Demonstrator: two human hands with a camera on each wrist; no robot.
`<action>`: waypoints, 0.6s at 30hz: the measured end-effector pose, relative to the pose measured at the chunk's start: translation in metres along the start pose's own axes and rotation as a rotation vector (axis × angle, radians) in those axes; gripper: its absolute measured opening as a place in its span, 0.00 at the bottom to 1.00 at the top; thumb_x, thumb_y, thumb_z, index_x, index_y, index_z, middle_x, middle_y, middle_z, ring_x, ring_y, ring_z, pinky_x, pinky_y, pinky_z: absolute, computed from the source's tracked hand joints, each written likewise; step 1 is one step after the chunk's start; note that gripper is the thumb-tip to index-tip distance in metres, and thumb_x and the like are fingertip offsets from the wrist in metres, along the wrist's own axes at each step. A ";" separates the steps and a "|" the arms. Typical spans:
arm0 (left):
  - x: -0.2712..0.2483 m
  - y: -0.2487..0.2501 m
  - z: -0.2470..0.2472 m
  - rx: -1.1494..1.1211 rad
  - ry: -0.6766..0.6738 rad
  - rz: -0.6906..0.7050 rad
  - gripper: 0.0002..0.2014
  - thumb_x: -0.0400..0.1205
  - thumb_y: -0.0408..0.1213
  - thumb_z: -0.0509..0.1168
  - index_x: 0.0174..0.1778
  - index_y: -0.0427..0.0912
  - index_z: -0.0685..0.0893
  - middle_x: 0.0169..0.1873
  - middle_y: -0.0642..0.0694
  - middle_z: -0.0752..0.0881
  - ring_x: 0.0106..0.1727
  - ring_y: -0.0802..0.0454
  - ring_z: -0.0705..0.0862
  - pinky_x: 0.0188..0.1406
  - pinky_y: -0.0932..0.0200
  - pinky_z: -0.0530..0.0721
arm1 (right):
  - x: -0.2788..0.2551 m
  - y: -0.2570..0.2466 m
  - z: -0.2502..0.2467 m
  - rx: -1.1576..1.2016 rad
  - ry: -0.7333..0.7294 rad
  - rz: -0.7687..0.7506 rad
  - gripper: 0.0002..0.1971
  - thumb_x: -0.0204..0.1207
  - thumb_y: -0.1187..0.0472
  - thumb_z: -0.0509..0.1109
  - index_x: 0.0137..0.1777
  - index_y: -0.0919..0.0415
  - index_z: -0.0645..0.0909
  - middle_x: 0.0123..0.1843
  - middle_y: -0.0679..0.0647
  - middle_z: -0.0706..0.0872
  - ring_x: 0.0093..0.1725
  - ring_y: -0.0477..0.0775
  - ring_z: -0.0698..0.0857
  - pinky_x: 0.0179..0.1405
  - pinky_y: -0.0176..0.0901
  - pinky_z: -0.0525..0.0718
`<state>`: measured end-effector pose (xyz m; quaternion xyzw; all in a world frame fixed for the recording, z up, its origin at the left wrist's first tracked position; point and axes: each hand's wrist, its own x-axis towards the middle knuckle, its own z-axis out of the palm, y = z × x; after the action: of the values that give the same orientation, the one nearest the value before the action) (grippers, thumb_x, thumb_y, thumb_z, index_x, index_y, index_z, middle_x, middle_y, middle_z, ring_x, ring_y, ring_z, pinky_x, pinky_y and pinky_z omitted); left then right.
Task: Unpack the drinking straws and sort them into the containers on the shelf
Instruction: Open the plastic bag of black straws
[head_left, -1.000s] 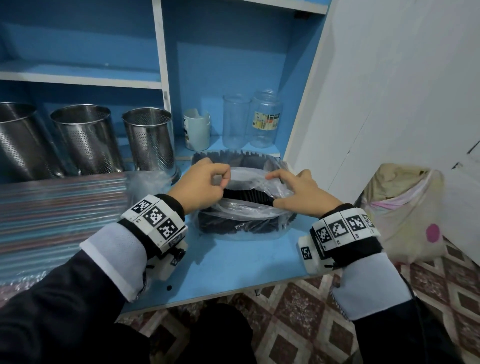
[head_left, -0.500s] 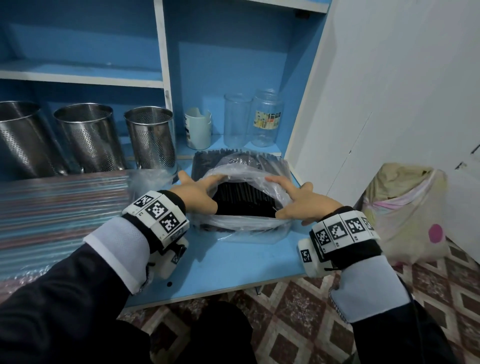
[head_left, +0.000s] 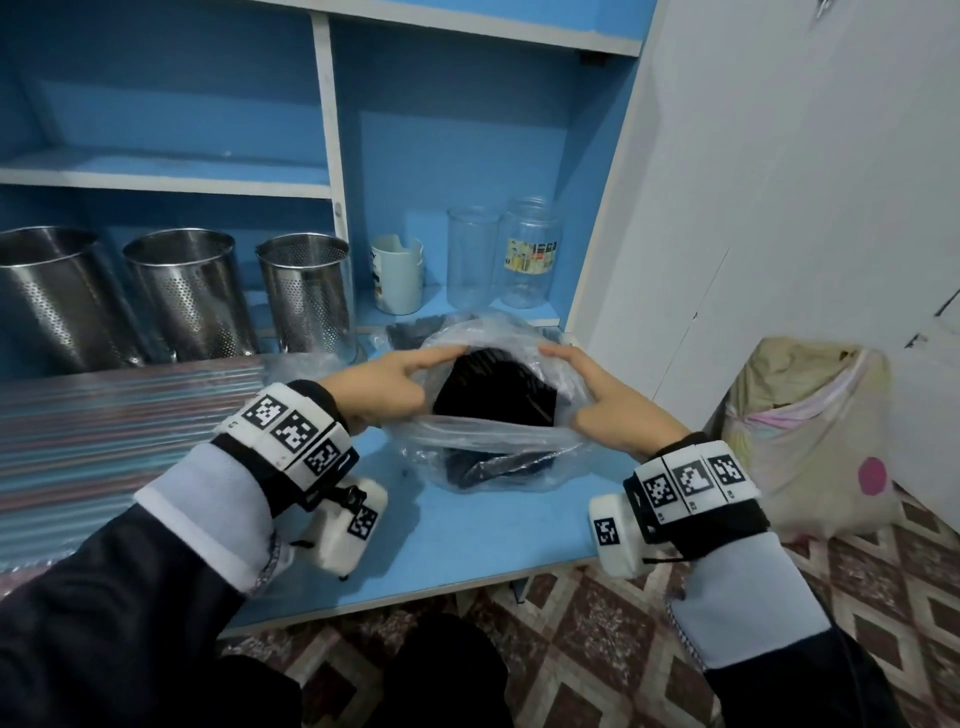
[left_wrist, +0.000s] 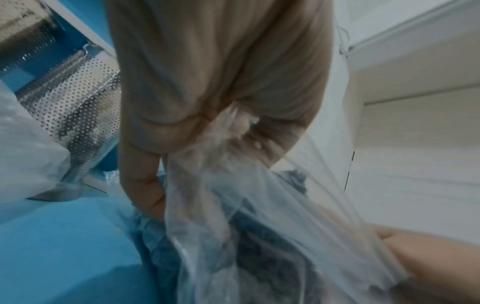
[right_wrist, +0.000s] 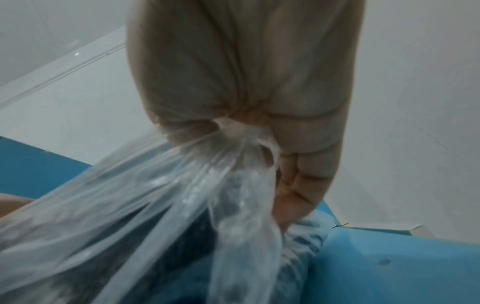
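on the blue shelf (head_left: 467, 535), both hands have spread the bag (head_left: 498, 441) wider.

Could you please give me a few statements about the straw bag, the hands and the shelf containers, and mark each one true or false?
1. Both the left hand and the right hand grip the clear plastic bag. True.
2. The straws showing in the bag's mouth are white. False: they are black.
3. Three perforated metal canisters stand on the shelf, left of the divider. True.
4. Black straws already stand in the clear glass. False: it looks empty.
5. The bag hangs in the air above the floor. False: it rests on the blue shelf surface.
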<state>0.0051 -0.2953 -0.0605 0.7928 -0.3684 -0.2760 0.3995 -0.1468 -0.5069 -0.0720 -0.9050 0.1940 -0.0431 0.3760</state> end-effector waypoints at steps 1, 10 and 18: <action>-0.002 0.002 -0.001 -0.068 -0.013 0.046 0.39 0.79 0.19 0.63 0.73 0.71 0.73 0.76 0.58 0.73 0.43 0.54 0.80 0.48 0.63 0.78 | 0.000 0.002 -0.001 0.054 0.039 -0.033 0.45 0.67 0.80 0.56 0.73 0.29 0.66 0.78 0.58 0.73 0.44 0.63 0.84 0.35 0.49 0.75; -0.010 0.020 -0.012 -0.516 0.029 0.149 0.33 0.82 0.17 0.57 0.70 0.62 0.82 0.66 0.50 0.86 0.59 0.50 0.88 0.45 0.58 0.88 | -0.003 -0.010 -0.014 0.252 0.274 -0.216 0.41 0.68 0.83 0.58 0.68 0.38 0.79 0.77 0.42 0.76 0.71 0.38 0.77 0.53 0.32 0.86; -0.010 0.020 -0.013 -0.665 0.053 0.152 0.28 0.86 0.22 0.51 0.71 0.57 0.80 0.55 0.41 0.88 0.49 0.44 0.83 0.49 0.48 0.82 | -0.001 -0.032 -0.019 0.606 0.207 -0.153 0.27 0.65 0.62 0.59 0.62 0.37 0.80 0.51 0.59 0.87 0.45 0.59 0.83 0.45 0.56 0.79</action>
<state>0.0017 -0.2902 -0.0360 0.5964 -0.3058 -0.3298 0.6648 -0.1417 -0.4988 -0.0362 -0.7548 0.1409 -0.2186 0.6022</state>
